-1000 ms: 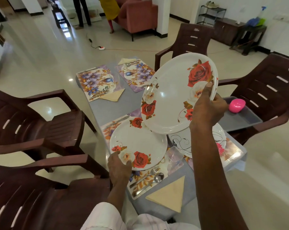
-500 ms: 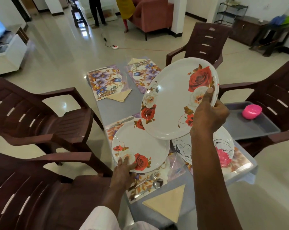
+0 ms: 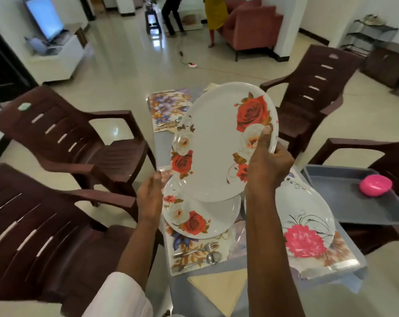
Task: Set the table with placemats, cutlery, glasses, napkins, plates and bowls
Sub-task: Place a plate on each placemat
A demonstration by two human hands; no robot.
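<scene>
My right hand [image 3: 266, 164] grips the right rim of a white plate with red roses [image 3: 217, 143], held tilted above the table. My left hand [image 3: 149, 197] hovers open just left of a second rose plate [image 3: 194, 220], which lies on the near floral placemat [image 3: 194, 250]. A fork and spoon [image 3: 205, 250] lie on that mat below the plate. A plate with a pink flower [image 3: 308, 223] rests on the right placemat. A folded beige napkin [image 3: 221, 291] lies at the near edge. A far placemat [image 3: 166, 108] carries cutlery.
Brown plastic chairs stand left [image 3: 75, 143], near left [image 3: 33, 236] and at the back right [image 3: 313, 92]. A grey tray [image 3: 345, 202] on the right chair holds a pink bowl [image 3: 374, 185]. Two people stand far back by a red armchair.
My left hand has lifted off the near rose plate and moved up and left. The plate in my right hand has stayed raised and tilted; the view has shifted.
</scene>
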